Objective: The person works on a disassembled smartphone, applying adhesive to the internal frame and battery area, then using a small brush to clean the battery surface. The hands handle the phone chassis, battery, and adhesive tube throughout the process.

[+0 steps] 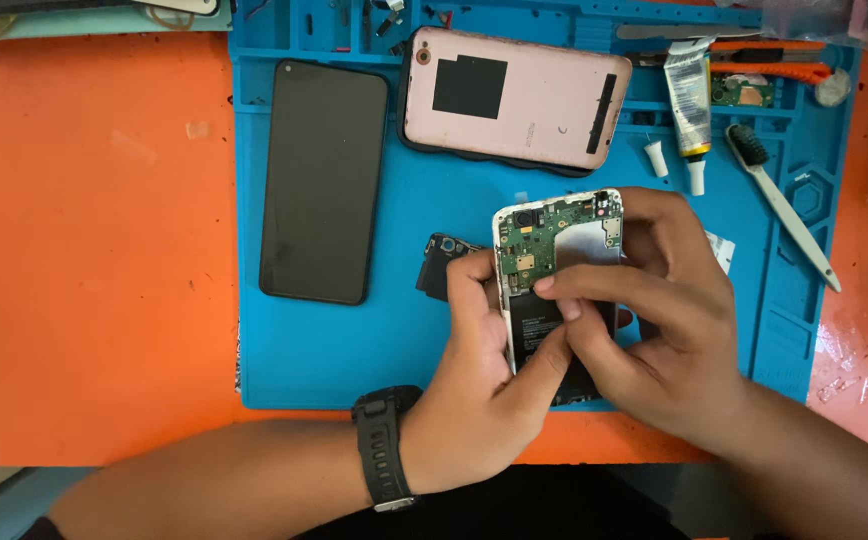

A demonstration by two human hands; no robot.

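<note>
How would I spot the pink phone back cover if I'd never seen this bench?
Find the blue repair mat on the orange table. At its top middle, above the hands, lies the pink back cover, inner side up. Unlike the all-black phone at its left, it is pale pink with black patches.

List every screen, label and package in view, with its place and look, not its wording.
Black glass phone screen: dark, lying flat on the blue mat's left side.
Black rectangular battery label: inside the opened white-framed phone, under both hands.
White squeezed glue tube: top right, beside a white brush.
</note>
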